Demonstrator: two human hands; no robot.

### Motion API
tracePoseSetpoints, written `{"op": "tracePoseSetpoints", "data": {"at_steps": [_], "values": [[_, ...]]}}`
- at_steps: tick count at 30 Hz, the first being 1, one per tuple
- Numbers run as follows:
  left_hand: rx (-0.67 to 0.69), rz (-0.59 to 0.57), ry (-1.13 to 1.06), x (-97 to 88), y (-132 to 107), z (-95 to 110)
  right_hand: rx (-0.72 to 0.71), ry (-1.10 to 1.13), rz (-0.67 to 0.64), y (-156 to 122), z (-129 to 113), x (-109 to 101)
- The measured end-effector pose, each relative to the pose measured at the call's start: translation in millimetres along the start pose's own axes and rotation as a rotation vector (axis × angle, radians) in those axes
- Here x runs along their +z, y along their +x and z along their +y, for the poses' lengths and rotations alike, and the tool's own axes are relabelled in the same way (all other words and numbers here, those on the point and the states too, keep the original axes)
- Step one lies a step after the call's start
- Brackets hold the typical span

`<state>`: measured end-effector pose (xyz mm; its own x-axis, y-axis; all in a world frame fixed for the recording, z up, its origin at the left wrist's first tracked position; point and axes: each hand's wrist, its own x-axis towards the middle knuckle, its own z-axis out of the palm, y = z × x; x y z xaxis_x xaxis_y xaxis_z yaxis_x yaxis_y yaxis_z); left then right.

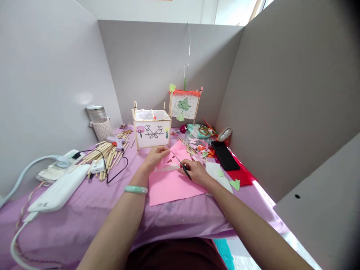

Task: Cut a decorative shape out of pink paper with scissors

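Note:
A pink paper sheet lies on the purple cloth in front of me. My left hand pinches a raised piece of pink paper near the sheet's far edge. My right hand grips small dark scissors, whose blades point at that raised piece. A green bangle sits on my left wrist.
A white paper lantern with a bird drawing stands just beyond my hands, a leaf-picture lantern behind it. Wooden sticks, a glue gun and a power strip lie left. A black phone, red paper and scraps lie right. Grey partitions surround the table.

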<state>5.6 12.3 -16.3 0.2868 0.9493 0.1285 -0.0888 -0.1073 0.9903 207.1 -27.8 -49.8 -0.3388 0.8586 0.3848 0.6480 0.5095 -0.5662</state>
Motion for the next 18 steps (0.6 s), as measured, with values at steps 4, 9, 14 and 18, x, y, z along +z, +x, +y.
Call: {"op": "tracePoseSetpoints", "data": {"at_steps": [4,9,14,18], "values": [[0.010,-0.001,-0.003,0.5,0.0,0.4,0.009,-0.005,0.001,0.4,-0.8,-0.1],[0.019,-0.011,-0.001,0.9,-0.1,0.5,0.009,-0.011,0.002,0.4,-1.0,-0.1],[0.008,-0.001,0.010,0.6,-0.7,0.5,0.002,-0.002,0.008,0.2,-0.1,0.0],[0.010,-0.001,0.004,0.7,-0.5,0.3,0.015,-0.002,0.007,0.3,-1.5,-0.3]]}}
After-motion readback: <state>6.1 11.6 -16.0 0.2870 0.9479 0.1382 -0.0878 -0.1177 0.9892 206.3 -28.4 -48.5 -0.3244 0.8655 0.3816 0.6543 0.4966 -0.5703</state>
